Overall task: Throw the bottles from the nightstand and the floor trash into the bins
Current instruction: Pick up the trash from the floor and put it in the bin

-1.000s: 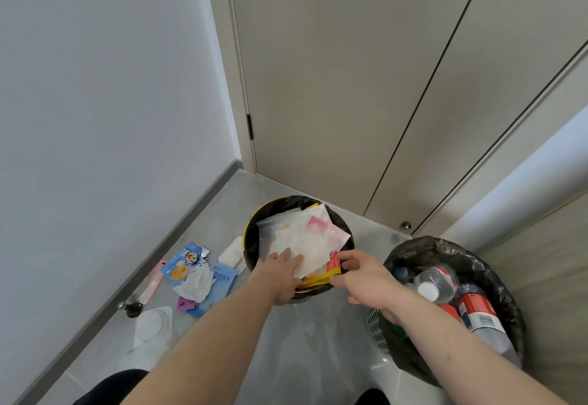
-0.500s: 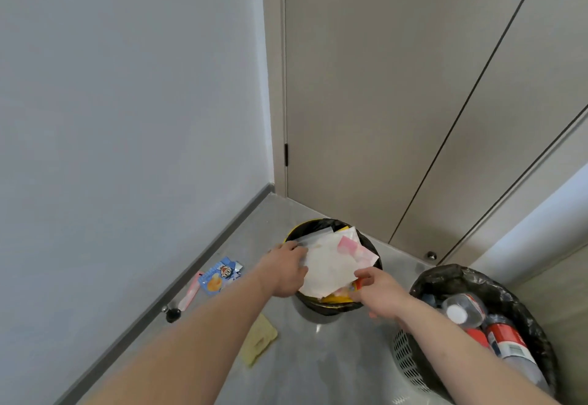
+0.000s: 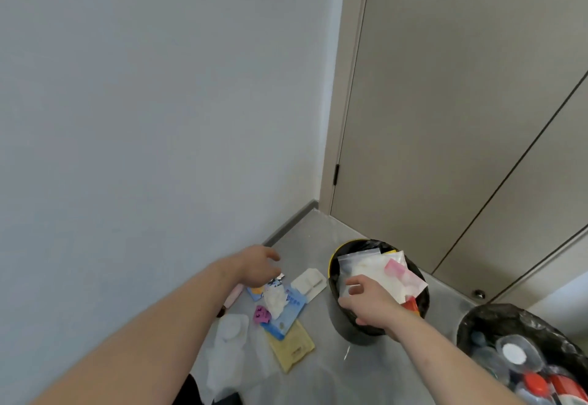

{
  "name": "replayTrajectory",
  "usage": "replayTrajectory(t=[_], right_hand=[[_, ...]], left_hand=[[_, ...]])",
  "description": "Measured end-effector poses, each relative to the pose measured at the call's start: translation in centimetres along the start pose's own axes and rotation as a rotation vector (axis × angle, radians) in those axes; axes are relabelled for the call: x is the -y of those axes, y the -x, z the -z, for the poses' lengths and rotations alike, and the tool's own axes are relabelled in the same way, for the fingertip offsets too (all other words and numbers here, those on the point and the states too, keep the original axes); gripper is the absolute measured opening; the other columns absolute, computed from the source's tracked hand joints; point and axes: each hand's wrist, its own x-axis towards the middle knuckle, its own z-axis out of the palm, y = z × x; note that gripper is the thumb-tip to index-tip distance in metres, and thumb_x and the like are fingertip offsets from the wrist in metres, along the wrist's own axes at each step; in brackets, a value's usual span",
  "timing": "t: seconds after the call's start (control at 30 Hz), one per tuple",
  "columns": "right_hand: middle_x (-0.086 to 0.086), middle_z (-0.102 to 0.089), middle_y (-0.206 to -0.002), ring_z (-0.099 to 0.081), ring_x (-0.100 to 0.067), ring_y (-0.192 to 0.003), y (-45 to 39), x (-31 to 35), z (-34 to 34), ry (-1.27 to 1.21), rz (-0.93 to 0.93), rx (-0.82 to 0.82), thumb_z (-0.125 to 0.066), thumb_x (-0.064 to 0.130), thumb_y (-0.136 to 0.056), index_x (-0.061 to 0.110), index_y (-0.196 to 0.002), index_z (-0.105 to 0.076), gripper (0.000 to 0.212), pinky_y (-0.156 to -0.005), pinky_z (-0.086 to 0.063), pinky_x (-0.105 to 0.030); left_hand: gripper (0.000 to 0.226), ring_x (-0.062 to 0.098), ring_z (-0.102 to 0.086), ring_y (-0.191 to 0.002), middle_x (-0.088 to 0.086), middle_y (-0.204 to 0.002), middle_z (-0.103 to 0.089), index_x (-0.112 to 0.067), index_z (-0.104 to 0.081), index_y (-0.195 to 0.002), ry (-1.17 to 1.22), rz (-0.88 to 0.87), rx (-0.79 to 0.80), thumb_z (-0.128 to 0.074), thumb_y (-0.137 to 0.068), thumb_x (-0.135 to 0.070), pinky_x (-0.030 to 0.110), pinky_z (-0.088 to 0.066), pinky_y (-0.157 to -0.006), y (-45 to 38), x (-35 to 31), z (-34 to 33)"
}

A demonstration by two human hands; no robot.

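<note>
Presently, the left hand (image 3: 257, 266) hangs over the floor trash (image 3: 280, 306) near the left wall, fingers loosely curled and holding nothing; whether it touches the topmost wrapper cannot be told. That trash lies scattered on the grey floor (image 3: 397, 369) left of the yellow-rimmed bin (image 3: 337, 256): a blue packet (image 3: 286, 315) with a crumpled white tissue (image 3: 275, 299) on it, a white sachet (image 3: 308, 283) just beside it on the far side, a yellow packet (image 3: 291, 347) on the near side, a small purple scrap (image 3: 261, 315), and a white pouch (image 3: 230, 330) nearest the wall.

The right hand (image 3: 369, 304) is over the near edge of the yellow-rimmed bin, fingers relaxed and spread, gripping nothing, close to the wrappers (image 3: 378, 269) heaped inside. These wrappers, clear, white and pink, stand above the bin's rim.

At far right a second bin (image 3: 486, 315), lined with a black bag, holds the bottles (image 3: 512, 353), among them clear plastic ones with white and red caps. Both bins stand on the floor, near each other but apart, before a beige door (image 3: 445, 118).
</note>
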Motion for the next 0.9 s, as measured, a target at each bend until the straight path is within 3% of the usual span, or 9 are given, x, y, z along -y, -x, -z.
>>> replayTrajectory(t=[0.07, 0.1, 0.3, 0.4, 0.5, 0.67, 0.9], right_hand=[[0.000, -0.055, -0.127, -0.058, -0.021, -0.115, -0.3, 0.8, -0.9, 0.034, 0.023, 0.011, -0.070, 0.020, -0.090, 0.023, -0.139, -0.052, 0.052, -0.102, -0.053, -0.040], [0.000, -0.056, -0.126, -0.058, -0.020, -0.116, -0.5, 1.2, -1.2, 0.047, 0.030, 0.020, -0.070, 0.020, -0.090, 0.024, -0.139, -0.052, 0.052, -0.105, -0.051, -0.042], [-0.002, -0.056, -0.129, -0.062, -0.020, -0.101, -2.4, 2.5, -4.0, 0.130, 0.068, 0.060, -0.071, 0.019, -0.088, 0.021, -0.136, -0.055, 0.051, -0.083, -0.051, -0.033], [-0.001, -0.056, -0.133, -0.061, -0.018, -0.109, -4.0, 2.8, -6.0, 0.236, 0.087, 0.091, -0.071, 0.023, -0.088, 0.022, -0.137, -0.054, 0.052, -0.088, -0.047, -0.028], [0.001, -0.056, -0.136, -0.059, -0.017, -0.117, -5.5, 2.3, -7.9, 0.362, 0.088, 0.127, -0.068, 0.026, -0.089, 0.025, -0.139, -0.053, 0.052, -0.097, -0.048, -0.028], [-0.002, -0.053, -0.145, -0.054, -0.019, -0.130, -8.6, -2.2, -10.8, 0.570, -0.041, 0.201, -0.070, 0.038, -0.089, 0.022, -0.143, -0.050, 0.060, -0.106, -0.044, -0.028], [-0.011, -0.045, -0.150, -0.050, -0.026, -0.134, -14.0, -7.5, -16.1, 0.430, -0.235, 0.159, -0.073, 0.045, -0.088, 0.017, -0.150, -0.041, 0.076, -0.106, -0.042, -0.033]], left_hand=[[0.055, 0.021, -0.049, -0.138, 0.004, -0.154, -0.048, -0.024, -0.048, -0.150, 0.005, 0.014, -0.006, -0.060, -0.098, -0.039, 0.030, -0.039, -0.114, 0.6, 1.4, 0.7], [0.056, 0.021, -0.047, -0.139, 0.003, -0.155, -0.047, -0.023, -0.048, -0.150, -0.002, 0.022, -0.010, -0.060, -0.099, -0.039, 0.030, -0.038, -0.114, 0.8, 2.1, 1.0], [0.057, 0.021, -0.050, -0.135, 0.002, -0.151, -0.051, -0.022, -0.047, -0.151, -0.038, 0.097, 0.055, -0.057, -0.099, -0.045, 0.031, -0.040, -0.109, 1.0, 6.1, 0.7], [0.054, 0.021, -0.054, -0.131, 0.000, -0.145, -0.056, -0.021, -0.051, -0.147, 0.021, 0.097, 0.042, -0.056, -0.099, -0.045, 0.030, -0.042, -0.107, 0.4, 7.9, -0.7], [0.039, 0.027, -0.061, -0.118, 0.002, -0.125, -0.064, -0.017, -0.063, -0.129, 0.059, 0.109, -0.039, -0.058, -0.097, -0.037, 0.028, -0.047, -0.094, -0.3, 10.5, -4.0], [0.062, 0.022, -0.051, -0.133, 0.001, -0.148, -0.049, -0.026, -0.048, -0.148, 0.099, 0.300, 0.153, -0.067, -0.091, -0.045, 0.032, -0.045, -0.105, -1.4, 15.8, -11.9], [0.081, 0.027, -0.051, -0.132, 0.006, -0.156, -0.032, -0.018, -0.037, -0.154, 0.216, 0.474, 0.171, -0.072, -0.086, -0.045, 0.035, -0.046, -0.109, -4.5, 21.4, -19.6]])
